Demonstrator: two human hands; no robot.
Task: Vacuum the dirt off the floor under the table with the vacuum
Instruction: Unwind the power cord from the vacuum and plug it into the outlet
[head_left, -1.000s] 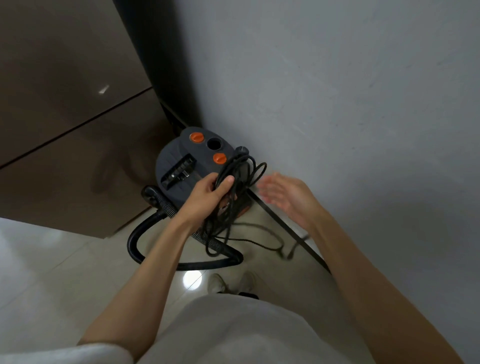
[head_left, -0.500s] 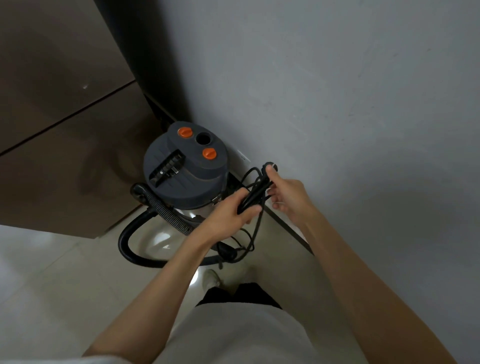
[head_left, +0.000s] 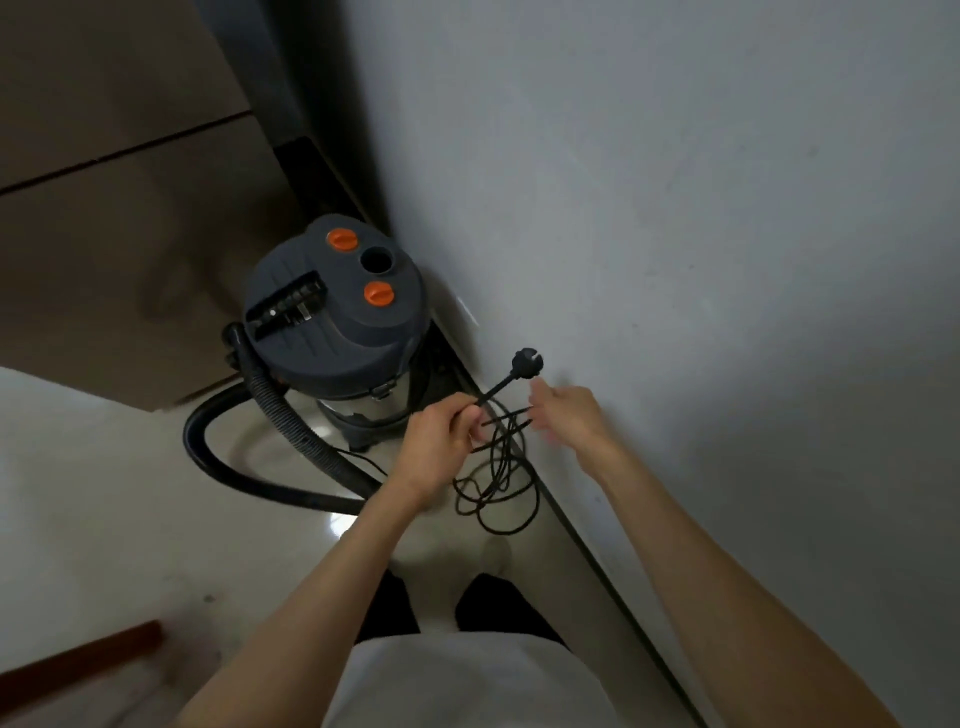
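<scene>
A grey canister vacuum (head_left: 337, 317) with two orange knobs on its lid stands in the corner by the wall. Its black ribbed hose (head_left: 260, 431) loops over the floor to its left. My left hand (head_left: 441, 436) pinches the black power cord just below the plug (head_left: 525, 360), which points up toward the wall. Loose loops of the cord (head_left: 496, 483) hang from that hand down to the floor. To the right of the cord, my right hand (head_left: 566, 415) hovers with blurred, relaxed fingers and holds nothing.
The grey wall (head_left: 675, 208) runs close along my right, with a dark baseboard (head_left: 597, 551) at its foot. A brown cabinet front (head_left: 104, 208) stands behind the vacuum. A reddish wooden piece (head_left: 83, 660) lies at the lower left. My feet (head_left: 493, 556) stand on pale glossy tiles.
The bundled cord has come undone and its loops have dropped to the floor. My right hand has let go of the cord. The plug now sticks out above my left hand.
</scene>
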